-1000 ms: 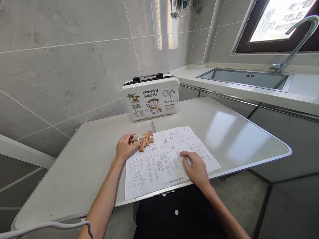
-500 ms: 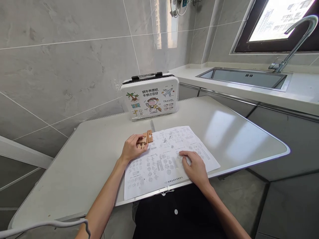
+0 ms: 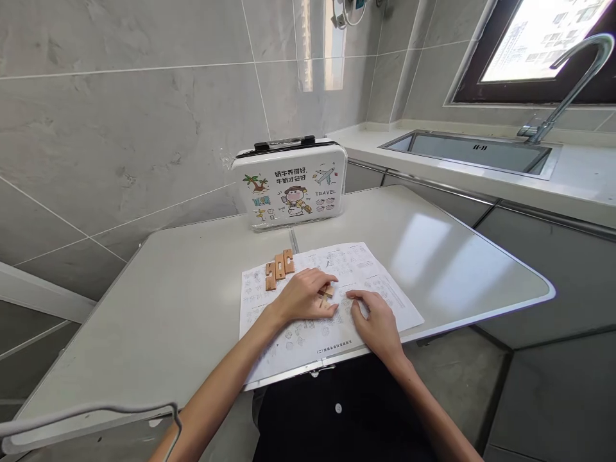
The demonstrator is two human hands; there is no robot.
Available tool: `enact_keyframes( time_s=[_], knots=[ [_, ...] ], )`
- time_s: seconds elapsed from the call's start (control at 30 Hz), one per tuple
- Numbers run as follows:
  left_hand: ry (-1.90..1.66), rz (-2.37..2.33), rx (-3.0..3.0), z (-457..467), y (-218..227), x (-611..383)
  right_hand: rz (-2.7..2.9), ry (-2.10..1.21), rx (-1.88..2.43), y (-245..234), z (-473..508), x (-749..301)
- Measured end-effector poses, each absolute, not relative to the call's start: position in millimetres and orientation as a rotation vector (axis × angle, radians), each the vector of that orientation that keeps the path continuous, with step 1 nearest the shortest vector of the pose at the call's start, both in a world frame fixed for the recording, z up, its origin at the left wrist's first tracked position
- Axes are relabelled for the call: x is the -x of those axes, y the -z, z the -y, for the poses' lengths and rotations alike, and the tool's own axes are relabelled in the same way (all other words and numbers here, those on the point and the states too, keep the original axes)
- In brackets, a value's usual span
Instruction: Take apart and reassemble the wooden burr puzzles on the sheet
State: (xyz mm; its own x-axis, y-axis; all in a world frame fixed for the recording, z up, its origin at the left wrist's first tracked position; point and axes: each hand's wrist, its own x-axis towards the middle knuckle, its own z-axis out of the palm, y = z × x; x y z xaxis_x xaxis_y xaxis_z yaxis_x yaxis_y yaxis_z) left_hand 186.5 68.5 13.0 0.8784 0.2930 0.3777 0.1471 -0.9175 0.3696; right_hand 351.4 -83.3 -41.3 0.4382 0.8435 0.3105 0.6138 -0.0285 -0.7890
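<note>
My left hand (image 3: 305, 294) rests on the printed instruction sheet (image 3: 385, 289) and is closed on a small notched wooden puzzle piece (image 3: 326, 294), whose end sticks out past the fingers. My right hand (image 3: 376, 321) lies on the sheet just to the right, fingers bent and apart, holding nothing, its fingertips close to that piece. Three more notched wooden pieces (image 3: 279, 268) lie side by side at the sheet's upper left corner, behind my left hand.
The grey folding table (image 3: 183, 308) bears a white cartoon-printed tin case (image 3: 289, 184) standing upright at its far edge against the tiled wall. A counter with a steel sink (image 3: 471, 149) and tap (image 3: 568, 83) runs along the right. A white cable (image 3: 96, 417) loops at bottom left.
My left hand has taken one wooden piece from the group at the sheet's corner and carried it right and nearer, onto the middle of the sheet. My right hand has stayed put.
</note>
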Motion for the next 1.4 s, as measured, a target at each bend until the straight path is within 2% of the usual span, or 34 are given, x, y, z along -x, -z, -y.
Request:
enact_keyframes(
  time_s=[0.5,0.97,1.2,1.4],
  knots=[
    [-0.574,-0.201,-2.655,-52,8,-212,1.245,-0.297,1.738,44,82,-352],
    [-0.345,-0.342,-2.565,-79,-13,-171,1.273,-0.276,1.740,47,81,-355],
    [-0.359,-0.472,-2.389,-85,-20,-165,1.262,-0.268,1.687,40,82,-354],
    [-0.344,-0.502,-2.136,-79,-22,-170,1.349,-0.434,1.617,32,84,-350]
  ],
)
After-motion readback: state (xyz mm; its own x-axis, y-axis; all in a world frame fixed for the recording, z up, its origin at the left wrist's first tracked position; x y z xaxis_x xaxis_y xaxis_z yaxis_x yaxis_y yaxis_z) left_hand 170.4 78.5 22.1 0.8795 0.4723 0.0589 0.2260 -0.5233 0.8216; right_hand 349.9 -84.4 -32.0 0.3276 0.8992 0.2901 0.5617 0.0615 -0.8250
